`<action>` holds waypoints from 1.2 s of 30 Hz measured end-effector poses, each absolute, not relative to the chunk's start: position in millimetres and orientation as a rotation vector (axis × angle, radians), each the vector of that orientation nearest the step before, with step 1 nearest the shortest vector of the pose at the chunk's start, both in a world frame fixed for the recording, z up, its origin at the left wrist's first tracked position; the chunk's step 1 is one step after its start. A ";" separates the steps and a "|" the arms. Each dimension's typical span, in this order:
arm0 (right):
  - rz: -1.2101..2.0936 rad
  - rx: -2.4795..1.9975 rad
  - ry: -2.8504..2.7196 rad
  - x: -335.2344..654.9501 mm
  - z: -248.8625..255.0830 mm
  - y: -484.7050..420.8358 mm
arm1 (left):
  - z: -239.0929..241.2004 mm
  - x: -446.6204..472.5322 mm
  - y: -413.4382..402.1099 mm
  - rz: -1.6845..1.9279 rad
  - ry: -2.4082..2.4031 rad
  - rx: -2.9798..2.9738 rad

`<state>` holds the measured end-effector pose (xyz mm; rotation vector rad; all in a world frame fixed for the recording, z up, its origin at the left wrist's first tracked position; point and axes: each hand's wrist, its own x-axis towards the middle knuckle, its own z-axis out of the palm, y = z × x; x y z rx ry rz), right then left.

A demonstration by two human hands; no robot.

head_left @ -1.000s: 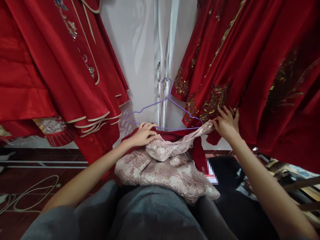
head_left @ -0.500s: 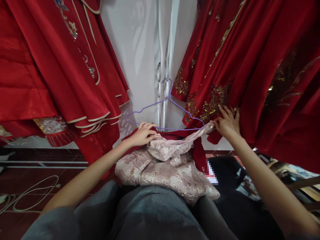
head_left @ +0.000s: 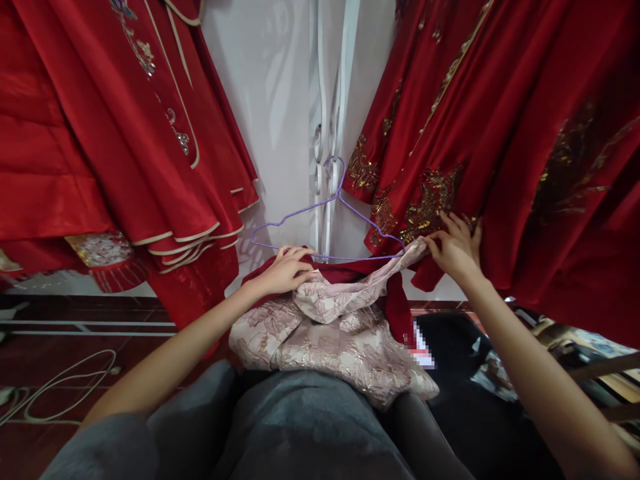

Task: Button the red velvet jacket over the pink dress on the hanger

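1. the pink brocade garment [head_left: 330,333] lies heaped on my lap [head_left: 300,427], its top raised to the purple wire hanger [head_left: 327,230].
2. my right hand [head_left: 455,250] pinches its edge at the hanger's right end. my left hand [head_left: 285,270] lies curled on the collar; whether it grips, i cannot tell.
3. i judge i am dressing the hanger: the shoulder must slip over the wire.
4. red gowns [head_left: 525,133] hang around.

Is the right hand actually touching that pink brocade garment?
Touching. The head view shows the right hand pinching the raised corner of the pink brocade garment, with no gap between them.
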<state>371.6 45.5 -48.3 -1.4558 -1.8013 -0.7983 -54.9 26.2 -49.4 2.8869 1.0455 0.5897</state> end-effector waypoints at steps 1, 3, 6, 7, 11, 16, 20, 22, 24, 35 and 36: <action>-0.788 -1.454 -1.778 363.6 -46.1 42.3 | -49.2 -53.5 25.7 0.583 1.043 2.874; -0.765 -1.450 -1.723 342.1 -39.9 33.8 | -49.2 -49.3 24.3 0.573 1.036 2.848; -0.744 -1.426 -1.665 305.2 -28.7 23.3 | -49.8 -41.4 21.5 0.569 1.029 2.820; -0.731 -1.409 -1.654 294.8 -25.6 22.9 | -50.1 -38.8 20.6 0.566 1.028 2.811; -0.520 -1.290 -1.660 274.9 -21.9 41.7 | -50.9 -29.7 19.1 0.565 1.026 2.756; -0.102 -1.236 -1.704 277.3 -31.3 68.9 | -48.1 -30.4 26.3 0.683 1.024 2.696; -0.029 -1.255 -1.689 274.8 -34.4 68.1 | -44.2 -59.4 41.4 1.143 1.379 2.579; -0.023 -1.234 -1.699 273.6 -33.3 65.5 | -45.5 -84.8 49.4 1.393 1.644 2.449; -0.018 -1.192 -1.723 273.5 -31.7 63.5 | -51.1 -113.2 56.7 1.545 1.863 2.274; 0.030 -1.144 -1.746 277.4 -30.7 63.8 | -88.1 -163.7 95.5 1.522 1.699 1.707; 0.031 -1.143 -1.747 278.0 -30.0 63.9 | -85.7 -161.0 96.2 1.570 1.647 1.737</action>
